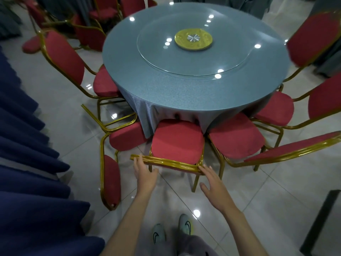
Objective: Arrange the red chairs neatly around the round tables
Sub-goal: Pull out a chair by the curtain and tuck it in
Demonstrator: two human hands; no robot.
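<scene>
A round table [184, 93] with a grey-blue cloth and a glass turntable stands ahead of me. Directly in front, a red chair [177, 141] with a gold frame has its seat pushed under the table's near edge. My left hand [144, 174] touches the left end of its gold backrest top with straight fingers. At the right end of that backrest, the straight fingertips of my right hand [214, 183] touch the frame. Several more red chairs ring the table: one at the near left [110, 180], one at the far left [64, 58], and others on the right [236, 141].
A dark blue pleated drape [27, 163] fills the left side. More red chairs [92, 34] stand stacked at the back left. A dark object [321, 222] lies on the tiled floor at the right. My feet [173, 230] are just behind the chair.
</scene>
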